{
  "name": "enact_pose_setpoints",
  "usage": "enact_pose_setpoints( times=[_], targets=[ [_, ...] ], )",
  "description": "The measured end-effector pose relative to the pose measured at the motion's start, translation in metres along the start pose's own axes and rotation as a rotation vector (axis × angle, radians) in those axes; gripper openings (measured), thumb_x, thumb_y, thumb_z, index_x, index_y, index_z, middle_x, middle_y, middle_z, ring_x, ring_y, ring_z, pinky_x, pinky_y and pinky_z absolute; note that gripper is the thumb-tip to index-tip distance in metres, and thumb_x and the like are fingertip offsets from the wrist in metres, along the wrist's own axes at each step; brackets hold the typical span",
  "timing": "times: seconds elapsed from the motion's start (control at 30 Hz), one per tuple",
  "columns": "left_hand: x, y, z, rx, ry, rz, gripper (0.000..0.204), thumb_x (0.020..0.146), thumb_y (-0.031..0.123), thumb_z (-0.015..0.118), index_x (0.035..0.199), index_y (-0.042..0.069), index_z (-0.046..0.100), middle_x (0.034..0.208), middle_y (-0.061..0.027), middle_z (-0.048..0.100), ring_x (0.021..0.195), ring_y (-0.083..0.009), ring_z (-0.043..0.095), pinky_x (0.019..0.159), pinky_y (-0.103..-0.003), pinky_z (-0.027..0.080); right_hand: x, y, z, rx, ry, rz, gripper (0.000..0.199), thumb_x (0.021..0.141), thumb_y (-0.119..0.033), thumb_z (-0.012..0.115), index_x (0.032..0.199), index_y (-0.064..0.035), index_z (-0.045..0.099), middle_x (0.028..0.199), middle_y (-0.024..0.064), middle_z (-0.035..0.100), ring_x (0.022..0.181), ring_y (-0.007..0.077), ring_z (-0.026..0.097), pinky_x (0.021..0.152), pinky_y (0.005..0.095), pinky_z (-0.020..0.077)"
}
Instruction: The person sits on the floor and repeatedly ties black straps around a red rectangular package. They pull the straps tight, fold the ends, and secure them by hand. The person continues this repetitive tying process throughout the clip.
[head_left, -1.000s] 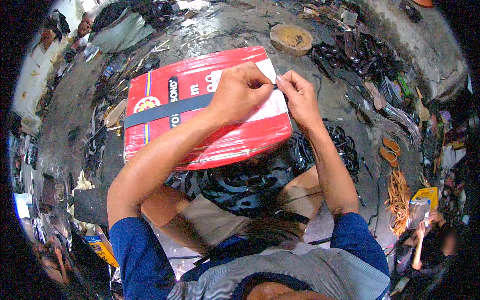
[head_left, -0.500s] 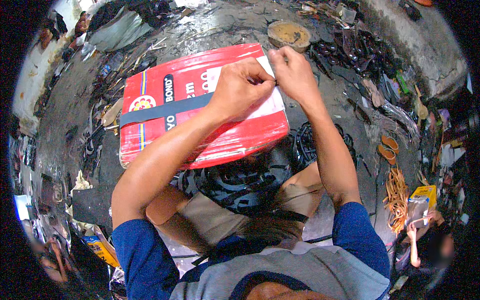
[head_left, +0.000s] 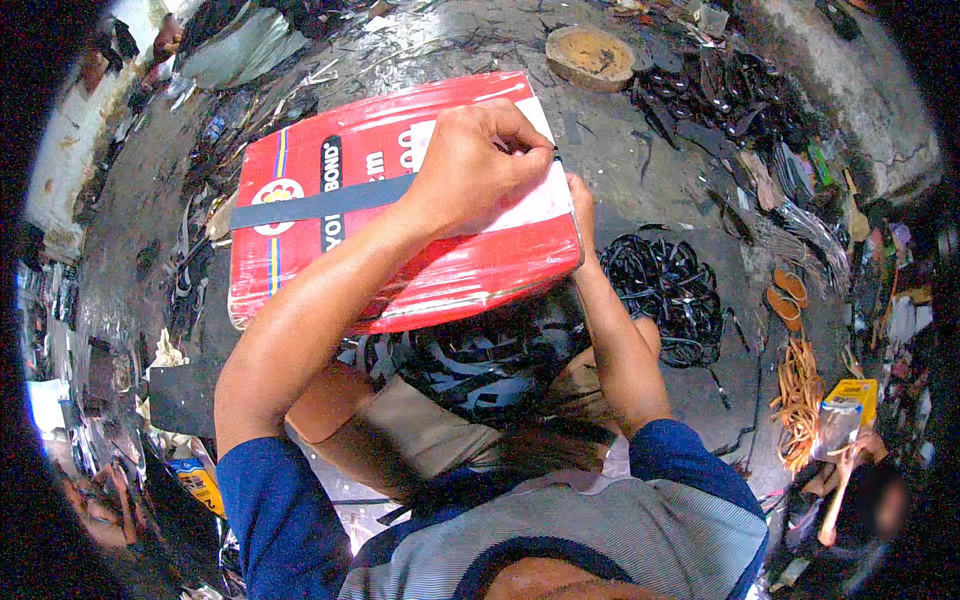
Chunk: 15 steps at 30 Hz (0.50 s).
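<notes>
From where I stand, I see a red box (head_left: 375, 125) just in front of a sitting person's lap. Its top has big white letters, a black patch (head_left: 331, 160) with white letters, blue and yellow stripes (head_left: 273, 265), and a round flower badge (head_left: 290, 189). 1 dark strip (head_left: 335, 204) runs over the box and covers part of the badge. The left hand (head_left: 470, 165) hides some of the print and part of a white label (head_left: 530, 215). Its thumb and finger pinch the strip by the box's right edge, where only a tiny dark bit peeks out.

The right hand (head_left: 582, 215) is down by the box's right side. Its fingers are mostly hidden, so I can't tell if they are spread or pressed together.

A black tangle (head_left: 665, 300) sits nearby. Farther right, a yellow pack (head_left: 853, 402) has print too small to read. The room's edges are dark and blurry.
</notes>
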<state>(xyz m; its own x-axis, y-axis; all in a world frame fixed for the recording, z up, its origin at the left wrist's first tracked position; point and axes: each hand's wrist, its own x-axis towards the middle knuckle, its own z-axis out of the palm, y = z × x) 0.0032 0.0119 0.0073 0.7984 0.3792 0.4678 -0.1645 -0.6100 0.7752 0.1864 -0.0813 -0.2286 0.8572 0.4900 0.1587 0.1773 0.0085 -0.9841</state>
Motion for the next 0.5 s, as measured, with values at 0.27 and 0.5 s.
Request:
enact_pose_setpoints(
  times=[0.27, 0.5],
  targets=[
    [0.012, 0.007, 0.014, -0.013, 0.025, 0.103, 0.009, 0.081, 0.01, 0.073, 0.078, 0.002, 0.073, 0.077, -0.0082, 0.071, 0.071, -0.0135, 0.066, 0.066, -0.031, 0.054, -0.024, 0.14, -0.048, -0.285, 0.115, -0.052, 0.029, 0.092, -0.031, 0.067, 0.095, -0.0014, 0.067, 0.094, 0.0193, 0.069, 0.091, 0.0383, 0.066, 0.083, 0.0466, 0.0519],
    [-0.003, 0.008, 0.006, -0.081, 0.023, 0.035, 0.008, 0.08, 0.006, 0.073, 0.076, -0.001, 0.074, 0.078, -0.0111, 0.071, 0.074, -0.0165, 0.068, 0.067, -0.031, 0.054, -0.096, 0.183, -0.052, -0.428, 0.218, 0.102, 0.016, 0.087, -0.017, 0.065, 0.089, -0.0045, 0.055, 0.084, 0.0177, 0.065, 0.08, 0.0345, 0.065, 0.076, 0.0452, 0.0523]
  ],
)
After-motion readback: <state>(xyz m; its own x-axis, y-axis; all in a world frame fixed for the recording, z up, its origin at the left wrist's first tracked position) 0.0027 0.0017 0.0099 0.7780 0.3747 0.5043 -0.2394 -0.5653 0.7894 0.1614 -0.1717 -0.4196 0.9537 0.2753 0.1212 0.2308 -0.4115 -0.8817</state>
